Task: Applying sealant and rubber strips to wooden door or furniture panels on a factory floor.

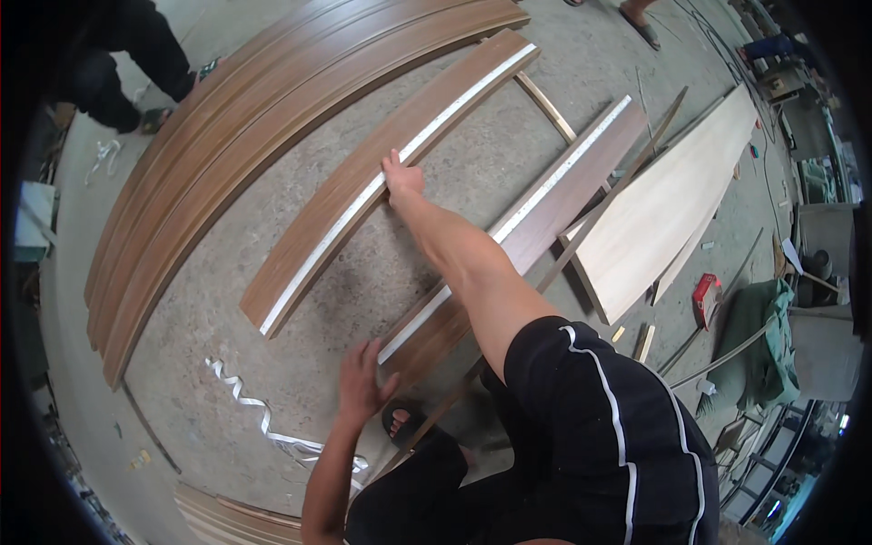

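My right hand (402, 176) reaches out to a long brown wood-grain board (336, 193) with a white strip (427, 134) along one edge. Its fingers lie over the strip and close on the board's near edge; the underside of the grip is hidden. Beside the near end of a second board (568, 177), also with a white strip, my left hand (361, 381) is held open with its fingers apart and nothing in it. My right forearm crosses over that second board and hides its middle.
Several brown moulded boards (263, 100) lie side by side at the far left. Pale panels (668, 209) rest at the right, near a red tool (705, 300) and green cloth (758, 341). A curled white strip (263, 413) lies on the floor. Other people's feet show at the top.
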`<state>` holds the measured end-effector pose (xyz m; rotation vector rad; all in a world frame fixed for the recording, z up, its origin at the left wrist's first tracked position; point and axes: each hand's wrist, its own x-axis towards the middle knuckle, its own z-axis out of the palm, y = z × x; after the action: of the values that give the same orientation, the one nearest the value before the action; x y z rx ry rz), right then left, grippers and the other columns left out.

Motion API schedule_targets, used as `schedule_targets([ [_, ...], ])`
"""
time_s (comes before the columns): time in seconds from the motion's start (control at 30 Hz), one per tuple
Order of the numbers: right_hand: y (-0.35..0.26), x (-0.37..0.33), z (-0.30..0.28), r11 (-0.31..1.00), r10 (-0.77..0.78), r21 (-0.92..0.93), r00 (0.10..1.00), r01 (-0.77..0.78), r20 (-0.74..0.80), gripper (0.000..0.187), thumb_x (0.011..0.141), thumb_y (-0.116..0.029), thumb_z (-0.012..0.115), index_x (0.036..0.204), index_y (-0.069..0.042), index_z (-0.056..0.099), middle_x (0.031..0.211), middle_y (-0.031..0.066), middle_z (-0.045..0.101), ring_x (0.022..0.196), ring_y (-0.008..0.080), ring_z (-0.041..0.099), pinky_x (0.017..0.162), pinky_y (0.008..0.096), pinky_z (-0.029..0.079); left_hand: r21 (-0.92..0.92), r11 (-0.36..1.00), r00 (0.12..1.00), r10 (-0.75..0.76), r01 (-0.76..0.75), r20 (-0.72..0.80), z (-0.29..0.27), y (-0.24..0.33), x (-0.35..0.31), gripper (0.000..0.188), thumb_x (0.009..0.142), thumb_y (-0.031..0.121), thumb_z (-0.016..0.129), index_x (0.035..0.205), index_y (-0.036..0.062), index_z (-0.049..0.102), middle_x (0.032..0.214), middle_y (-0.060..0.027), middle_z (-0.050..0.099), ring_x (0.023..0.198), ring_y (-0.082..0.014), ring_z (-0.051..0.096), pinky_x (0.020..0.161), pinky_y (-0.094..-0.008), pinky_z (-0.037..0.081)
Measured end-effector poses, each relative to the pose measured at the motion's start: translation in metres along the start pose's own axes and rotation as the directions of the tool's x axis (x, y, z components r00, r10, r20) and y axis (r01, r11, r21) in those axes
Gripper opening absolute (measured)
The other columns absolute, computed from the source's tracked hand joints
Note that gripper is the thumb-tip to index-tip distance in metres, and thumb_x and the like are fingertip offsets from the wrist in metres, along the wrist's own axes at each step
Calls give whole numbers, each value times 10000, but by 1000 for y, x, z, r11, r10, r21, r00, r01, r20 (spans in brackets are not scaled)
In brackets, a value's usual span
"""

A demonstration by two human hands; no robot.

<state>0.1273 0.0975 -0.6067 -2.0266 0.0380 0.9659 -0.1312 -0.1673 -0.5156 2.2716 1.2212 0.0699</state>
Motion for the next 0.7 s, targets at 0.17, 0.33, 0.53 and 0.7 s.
schedule_targets([
  [0.17,-8,53,-57,881,-371,-217,899,420,232,368,751,-295,699,720,65,625,563,118,607,435,184,591,401,320,462,43,983,982,177,-180,69,28,69,69,913,623,392,765,1378,137,320,1379,-247,270,1287,-422,249,1024,-518,257],
  [0.33,-54,18,-94,821,-368,-243,805,517,466,351,725,-326,696,646,7,619,564,111,614,442,194,591,474,328,491,164,983,967,40,-83,252,48,91,79,1102,533,489,788,1426,216,203,1430,-291,120,1336,-450,123,1001,-649,183],
  [0.53,-50,82,-203,720,-556,-336,795,607,244,304,678,-303,725,710,-8,658,718,158,656,688,250,646,643,376,501,302,953,976,-71,6,205,69,116,97,1099,524,472,794,1423,268,196,1410,-318,108,1293,-509,158,1001,-661,160],
  [0.7,-26,110,-284,920,-266,-344,944,189,-193,596,649,-375,759,1037,37,573,1029,227,606,999,316,582,829,417,467,234,971,978,-94,49,186,78,100,100,1124,487,429,795,1422,263,192,1297,-319,265,1196,-477,287,939,-613,258],
])
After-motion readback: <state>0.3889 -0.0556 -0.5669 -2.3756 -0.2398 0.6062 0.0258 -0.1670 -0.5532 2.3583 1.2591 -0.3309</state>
